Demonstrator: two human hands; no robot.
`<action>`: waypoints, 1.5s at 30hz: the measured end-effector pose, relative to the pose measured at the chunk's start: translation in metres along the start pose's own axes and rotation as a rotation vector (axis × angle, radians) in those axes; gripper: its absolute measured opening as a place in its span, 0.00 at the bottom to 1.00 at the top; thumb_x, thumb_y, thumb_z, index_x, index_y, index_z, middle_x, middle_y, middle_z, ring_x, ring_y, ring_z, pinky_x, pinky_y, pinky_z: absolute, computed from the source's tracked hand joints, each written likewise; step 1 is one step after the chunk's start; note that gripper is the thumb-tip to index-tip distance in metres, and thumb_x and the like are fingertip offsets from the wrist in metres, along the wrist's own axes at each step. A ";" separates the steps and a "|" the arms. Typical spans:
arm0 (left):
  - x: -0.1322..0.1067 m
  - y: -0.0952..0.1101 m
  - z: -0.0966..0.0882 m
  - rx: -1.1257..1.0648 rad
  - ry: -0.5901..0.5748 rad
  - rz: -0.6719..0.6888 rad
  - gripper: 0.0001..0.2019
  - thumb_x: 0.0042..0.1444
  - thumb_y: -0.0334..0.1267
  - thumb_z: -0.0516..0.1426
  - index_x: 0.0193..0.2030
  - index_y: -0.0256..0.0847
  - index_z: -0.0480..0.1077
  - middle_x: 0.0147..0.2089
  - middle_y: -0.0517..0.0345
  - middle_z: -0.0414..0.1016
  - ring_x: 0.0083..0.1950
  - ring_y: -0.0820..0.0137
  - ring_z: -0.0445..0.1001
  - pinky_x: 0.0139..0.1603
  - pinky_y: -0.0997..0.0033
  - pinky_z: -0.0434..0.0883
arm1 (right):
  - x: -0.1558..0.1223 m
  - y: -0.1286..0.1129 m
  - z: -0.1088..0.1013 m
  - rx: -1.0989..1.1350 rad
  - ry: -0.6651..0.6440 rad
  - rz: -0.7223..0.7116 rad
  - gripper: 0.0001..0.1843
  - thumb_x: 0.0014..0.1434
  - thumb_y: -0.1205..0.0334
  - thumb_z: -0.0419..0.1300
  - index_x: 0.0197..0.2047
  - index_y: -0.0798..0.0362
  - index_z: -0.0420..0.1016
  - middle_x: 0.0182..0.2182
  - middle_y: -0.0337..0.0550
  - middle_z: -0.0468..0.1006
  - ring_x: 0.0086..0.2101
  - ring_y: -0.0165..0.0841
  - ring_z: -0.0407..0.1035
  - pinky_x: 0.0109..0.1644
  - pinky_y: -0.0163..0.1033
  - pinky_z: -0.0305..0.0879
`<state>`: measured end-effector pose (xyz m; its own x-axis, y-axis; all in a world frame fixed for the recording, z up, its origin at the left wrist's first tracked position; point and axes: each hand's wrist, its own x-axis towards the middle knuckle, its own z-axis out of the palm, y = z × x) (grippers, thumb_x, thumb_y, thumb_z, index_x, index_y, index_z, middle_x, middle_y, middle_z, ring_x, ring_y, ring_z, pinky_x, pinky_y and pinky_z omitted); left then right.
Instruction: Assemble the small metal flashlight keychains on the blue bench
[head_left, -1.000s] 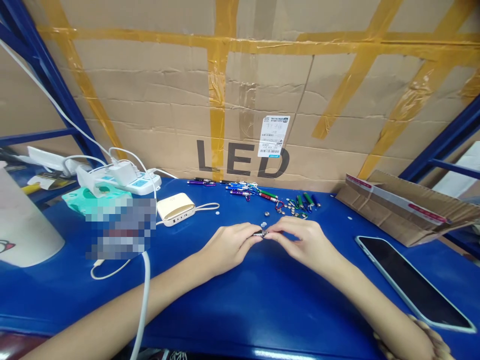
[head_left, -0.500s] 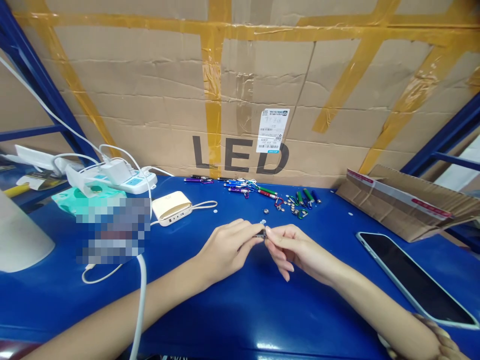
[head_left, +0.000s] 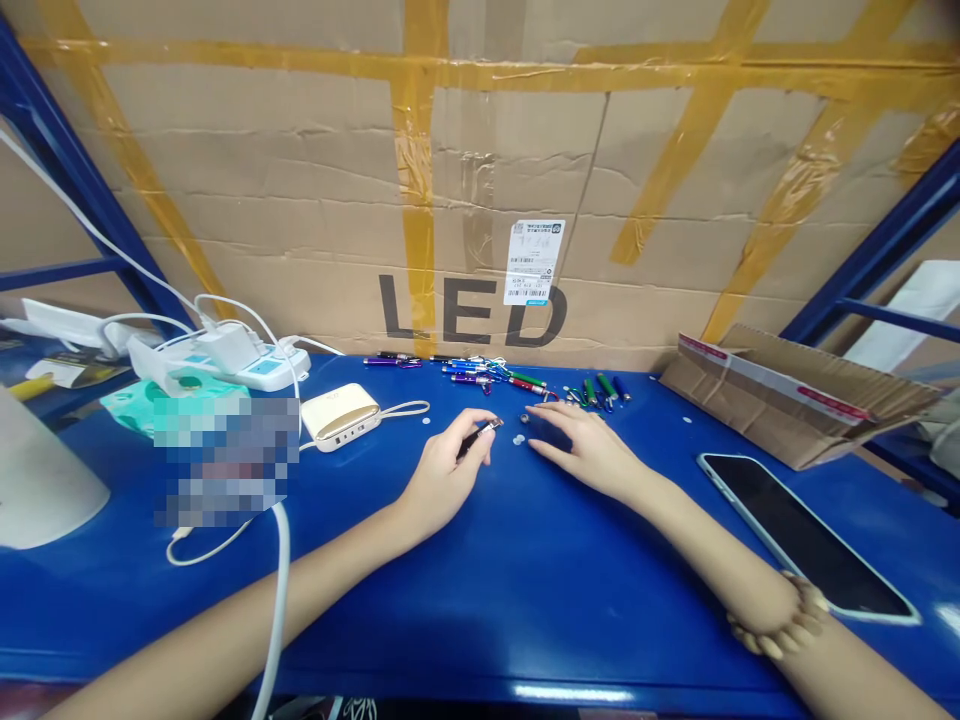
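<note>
My left hand (head_left: 448, 468) is closed around a small black pen-like flashlight (head_left: 477, 437), its silver end pointing up and to the right. To its right, my right hand (head_left: 589, 445) is open over the table, with thumb and fingers apart and nothing seen between them. Just off its fingertips lies a small silver round piece (head_left: 524, 419), like a button cell. Small clear discs (head_left: 518, 440) lie close to the thumb. Beyond the hands, several coloured pen-like flashlights (head_left: 469, 368) with clips are lined up, and green ones (head_left: 604, 386) lie partly behind my right hand.
A cream power bank (head_left: 341, 412) stands left of my hands, near a white power strip (head_left: 274, 368) with cables. To the right are a phone (head_left: 806, 535) and an open cardboard box (head_left: 780, 395). A large taped carton (head_left: 315, 200) walls off the back of the blue table (head_left: 525, 610).
My hands have come apart. The left has drawn back leftward with the black flashlight, while the right has let go, opened and reached forward to the small silver piece.
</note>
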<state>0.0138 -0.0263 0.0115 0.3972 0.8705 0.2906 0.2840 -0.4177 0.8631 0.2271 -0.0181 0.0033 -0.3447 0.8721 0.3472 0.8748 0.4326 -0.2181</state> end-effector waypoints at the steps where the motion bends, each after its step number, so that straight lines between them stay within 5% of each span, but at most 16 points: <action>1: 0.000 0.000 0.000 -0.005 -0.004 -0.010 0.11 0.61 0.41 0.46 0.45 0.42 0.63 0.27 0.63 0.65 0.30 0.73 0.65 0.31 0.76 0.61 | 0.000 0.003 0.004 -0.018 -0.034 -0.007 0.22 0.59 0.54 0.52 0.55 0.53 0.66 0.54 0.50 0.67 0.54 0.43 0.60 0.56 0.51 0.59; 6: -0.001 0.000 0.002 -0.020 -0.031 -0.040 0.10 0.61 0.42 0.46 0.43 0.41 0.62 0.27 0.63 0.66 0.31 0.73 0.65 0.33 0.75 0.61 | 0.003 0.007 0.005 -0.031 -0.062 -0.022 0.22 0.60 0.54 0.50 0.55 0.52 0.65 0.53 0.47 0.69 0.53 0.40 0.62 0.55 0.50 0.59; 12: -0.002 0.002 0.000 -0.078 -0.029 -0.074 0.11 0.60 0.43 0.45 0.43 0.42 0.62 0.27 0.63 0.65 0.29 0.73 0.64 0.30 0.75 0.59 | 0.003 0.040 -0.024 -0.210 0.222 0.242 0.22 0.59 0.53 0.50 0.55 0.50 0.65 0.54 0.50 0.67 0.53 0.43 0.61 0.52 0.51 0.60; 17: -0.002 0.005 0.000 -0.095 -0.040 -0.074 0.11 0.60 0.44 0.46 0.43 0.42 0.62 0.27 0.62 0.66 0.31 0.72 0.65 0.31 0.74 0.59 | -0.003 0.071 -0.020 -0.248 0.012 0.505 0.27 0.60 0.52 0.47 0.60 0.54 0.58 0.59 0.56 0.59 0.57 0.49 0.55 0.52 0.57 0.58; 20: -0.002 0.004 0.000 -0.097 -0.043 -0.059 0.10 0.60 0.43 0.46 0.43 0.41 0.62 0.27 0.63 0.65 0.31 0.72 0.64 0.33 0.74 0.59 | -0.004 0.070 -0.019 -0.204 -0.142 0.484 0.26 0.60 0.51 0.48 0.59 0.50 0.61 0.57 0.52 0.63 0.56 0.48 0.57 0.53 0.57 0.57; 25: 0.000 0.002 -0.001 -0.117 -0.042 -0.046 0.10 0.61 0.43 0.46 0.43 0.40 0.61 0.27 0.62 0.64 0.31 0.73 0.63 0.33 0.74 0.58 | -0.004 0.067 -0.028 -0.185 -0.061 0.455 0.27 0.55 0.46 0.53 0.55 0.50 0.65 0.52 0.50 0.68 0.51 0.45 0.63 0.51 0.52 0.61; 29: 0.001 0.000 0.001 -0.236 -0.072 -0.072 0.13 0.61 0.45 0.45 0.43 0.39 0.61 0.26 0.63 0.64 0.25 0.76 0.57 0.27 0.75 0.55 | -0.007 0.078 -0.029 -0.027 -0.135 0.401 0.31 0.48 0.48 0.61 0.53 0.53 0.67 0.45 0.51 0.72 0.44 0.42 0.68 0.44 0.43 0.66; 35: 0.004 0.000 0.003 -0.443 -0.148 -0.180 0.17 0.59 0.49 0.44 0.40 0.37 0.62 0.24 0.62 0.62 0.21 0.78 0.54 0.20 0.78 0.50 | -0.006 0.082 -0.027 0.097 -0.132 0.403 0.14 0.51 0.61 0.58 0.42 0.55 0.72 0.29 0.41 0.76 0.24 0.29 0.69 0.31 0.34 0.67; 39: 0.006 0.001 0.002 -0.494 -0.137 -0.223 0.17 0.58 0.50 0.46 0.39 0.37 0.62 0.24 0.62 0.63 0.20 0.78 0.55 0.19 0.79 0.50 | -0.005 0.086 -0.033 0.103 -0.051 0.439 0.11 0.51 0.68 0.56 0.39 0.56 0.73 0.28 0.41 0.77 0.26 0.29 0.71 0.34 0.34 0.67; 43: 0.006 0.002 0.001 -0.505 -0.119 -0.240 0.17 0.57 0.51 0.48 0.39 0.37 0.63 0.24 0.62 0.63 0.20 0.78 0.55 0.19 0.79 0.50 | -0.009 0.094 -0.044 0.069 0.079 0.508 0.15 0.56 0.59 0.53 0.44 0.55 0.72 0.39 0.48 0.76 0.35 0.34 0.72 0.43 0.39 0.66; 45: 0.006 0.002 0.002 -0.505 -0.118 -0.247 0.17 0.57 0.51 0.48 0.39 0.37 0.63 0.23 0.62 0.63 0.20 0.78 0.55 0.18 0.79 0.50 | -0.013 0.094 -0.048 0.104 0.023 0.525 0.20 0.49 0.54 0.60 0.44 0.54 0.73 0.40 0.49 0.76 0.36 0.36 0.72 0.43 0.40 0.67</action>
<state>0.0182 -0.0222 0.0145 0.4751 0.8793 0.0324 -0.0596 -0.0046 0.9982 0.3304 0.0003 0.0222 0.1388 0.9725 0.1872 0.8887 -0.0389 -0.4568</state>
